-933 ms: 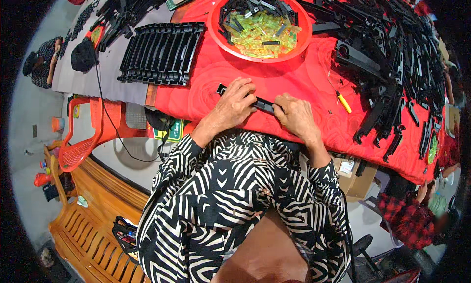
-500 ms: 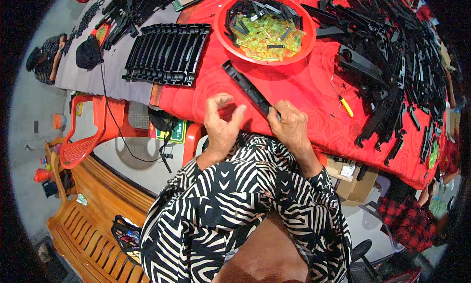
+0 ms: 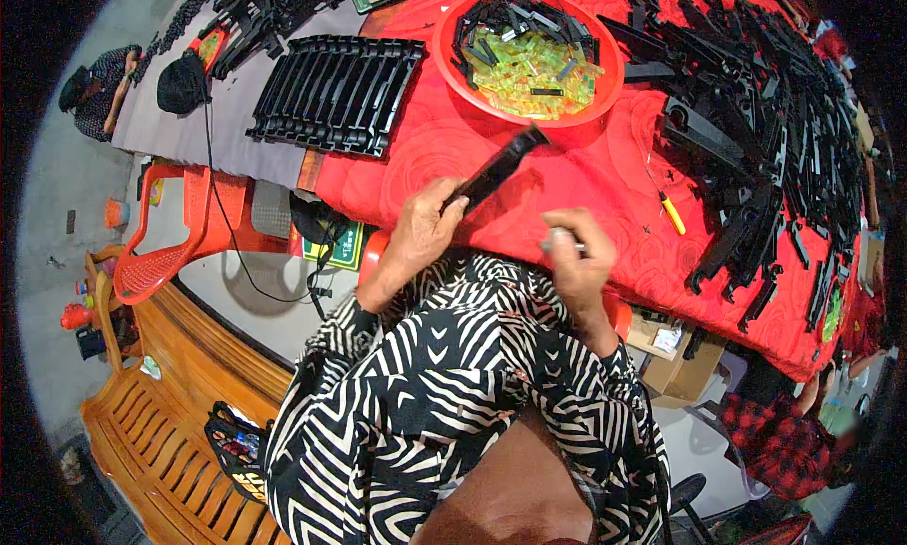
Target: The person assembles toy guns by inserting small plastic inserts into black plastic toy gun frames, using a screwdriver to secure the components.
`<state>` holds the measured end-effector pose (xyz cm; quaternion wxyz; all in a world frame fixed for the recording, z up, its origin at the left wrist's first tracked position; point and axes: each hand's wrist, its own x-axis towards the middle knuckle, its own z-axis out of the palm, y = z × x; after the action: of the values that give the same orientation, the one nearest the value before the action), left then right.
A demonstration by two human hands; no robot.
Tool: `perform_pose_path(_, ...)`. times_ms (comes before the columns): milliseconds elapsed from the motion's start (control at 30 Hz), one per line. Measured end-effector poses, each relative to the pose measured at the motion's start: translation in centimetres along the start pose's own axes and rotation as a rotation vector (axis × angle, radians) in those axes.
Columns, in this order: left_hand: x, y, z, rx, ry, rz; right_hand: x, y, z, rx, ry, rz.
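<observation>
My left hand is closed round the near end of a long, narrow black plastic part. The part tilts up to the right above the red cloth, its far end toward the bowl. To its right, my right hand is curled, apart from the part. Something small and greyish shows at its fingers, too unclear to name. Beyond the hands stands a red bowl with small yellow-green clear pieces and short black strips in it. Several similar long black parts lie side by side in a row to the left.
A big heap of loose black parts covers the table's right side. A thin tool with a yellow handle lies on the red cloth. Back left are more black pieces and a black cap. A red chair stands left.
The black part has passed from my right hand to my left and now slants up to the right. My right hand has drawn away to the right.
</observation>
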<state>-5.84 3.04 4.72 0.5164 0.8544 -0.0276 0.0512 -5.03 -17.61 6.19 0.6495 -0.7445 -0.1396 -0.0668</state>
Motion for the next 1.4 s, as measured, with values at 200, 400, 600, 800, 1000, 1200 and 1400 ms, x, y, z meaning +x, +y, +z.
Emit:
perform_pose_path(200,3.8,-1.7,0.1,0.343,-0.299,0.214,0.8,-0.7,-2.6,0.026,0.161,0.18)
perform_pose_path(400,5.8,-2.0,1.6,0.495,-0.301,0.254,0.9,2.2,-1.8,0.062,0.162,0.289)
perform_pose_path(600,6.3,-1.7,1.6,0.512,-0.23,0.273,2.0,3.0,-1.5,0.133,0.147,0.326)
perform_pose_path(800,7.6,-2.2,1.7,0.403,-0.275,0.151,3.6,3.4,-1.0,0.152,0.131,0.333)
perform_pose_path(1000,8.6,-2.3,1.8,0.341,-0.349,0.011,5.4,3.9,-0.4,0.116,0.143,0.252)
perform_pose_path(1200,9.1,-2.4,2.1,0.307,-0.377,-0.138,5.6,4.3,0.7,-0.687,-0.181,-0.11)
perform_pose_path(1400,9.0,-1.5,2.5,0.397,-0.311,-0.081,4.7,5.6,0.9,-0.75,-0.324,-0.092)
